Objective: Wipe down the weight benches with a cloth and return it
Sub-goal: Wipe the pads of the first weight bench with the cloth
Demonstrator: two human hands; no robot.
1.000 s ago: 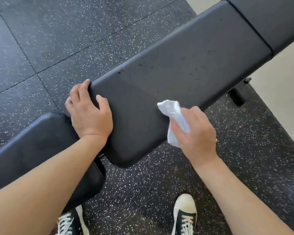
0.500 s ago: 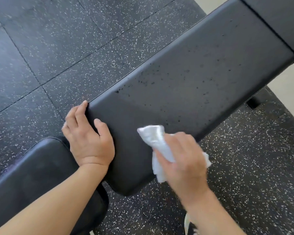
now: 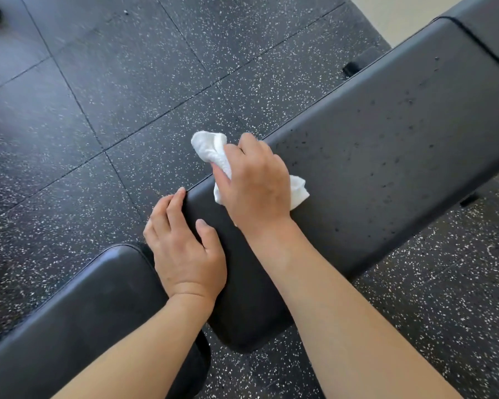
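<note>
Crumpled white cloth (image 3: 211, 151) on black bench pad (image 3: 386, 156)

You get one head-worn view, looking steeply down and forward, close over the bench pad (image 3: 386, 168) and speckled floor (image 3: 127, 110)

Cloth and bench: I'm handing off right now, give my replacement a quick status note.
Right hand grips the white cloth, pressed on the long bench pad at its far edge, near the end.
Left hand rests open over that pad's end corner, bracing it.
Done: wiping is under way at this end.
Left: dark specks show along the rest of the pad; the seat pad, any other benches, then return the cloth.
</note>
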